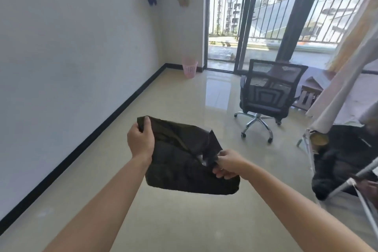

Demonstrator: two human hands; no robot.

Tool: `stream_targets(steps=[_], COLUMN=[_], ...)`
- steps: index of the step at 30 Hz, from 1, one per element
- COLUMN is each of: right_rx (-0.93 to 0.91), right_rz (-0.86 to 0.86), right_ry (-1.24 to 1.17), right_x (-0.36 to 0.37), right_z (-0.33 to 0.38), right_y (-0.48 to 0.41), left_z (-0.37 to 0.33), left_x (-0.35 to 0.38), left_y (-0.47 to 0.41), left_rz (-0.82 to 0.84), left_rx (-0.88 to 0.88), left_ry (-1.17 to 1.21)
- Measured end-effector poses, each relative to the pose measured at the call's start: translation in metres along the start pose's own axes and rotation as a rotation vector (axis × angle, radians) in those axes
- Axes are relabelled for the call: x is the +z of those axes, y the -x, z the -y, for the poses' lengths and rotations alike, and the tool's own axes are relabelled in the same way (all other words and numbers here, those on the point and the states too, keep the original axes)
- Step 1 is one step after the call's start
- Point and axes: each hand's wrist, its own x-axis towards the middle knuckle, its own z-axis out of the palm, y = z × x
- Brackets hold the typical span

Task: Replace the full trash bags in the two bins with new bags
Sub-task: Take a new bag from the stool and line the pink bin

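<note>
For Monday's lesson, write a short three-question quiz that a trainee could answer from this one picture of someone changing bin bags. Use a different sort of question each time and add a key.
1. True or false: the left hand and the right hand both grip the black bag.
2. Where does the pink bin stand?
A. in the far corner, left of the balcony door
B. under the desk
C. out on the balcony
3. Fill in: the office chair stands farther off than the bag and to the person's ____.

Key: 1 true; 2 A; 3 right.
</note>
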Motion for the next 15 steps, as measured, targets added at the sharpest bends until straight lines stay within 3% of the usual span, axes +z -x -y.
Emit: stream_targets(steps=[2, 4, 7, 9, 12, 15], right_rx=[-0.006, -0.063, -0.229, -0.360, -0.554, -0.728], right_rz=[0.032, 0.042, -0.245, -0.451, -0.576, -0.640], right_ry=[-0.101, -0.355, -0.520, -0.583, -0.789, -0.643], right_x=[-0.031, -0.061, -0.103, -0.132, -0.175, -0.218], right_z=[0.024, 0.049, 0.091, 0.117, 0.158, 0.206], right_y=[-0.032, -0.069, -0.135, -0.181, -0.244, -0.295], left_z=[-0.016, -0.025, -0.027, -0.024, -0.031, -0.053], left_x=[0.033, 0.071, 0.135, 0.183, 0.262, 0.328], left_y=[-0.039, -0.071, -0.119, -0.153, -0.207, -0.262], left_rz=[0.060, 0.144, 0.258, 0.314, 0.344, 0.369], left_rx=[0.124, 0.256, 0.370, 0.370, 0.312, 0.316], left_ry=[-0.087, -0.155, -0.249, -0.254, -0.191, -0.194])
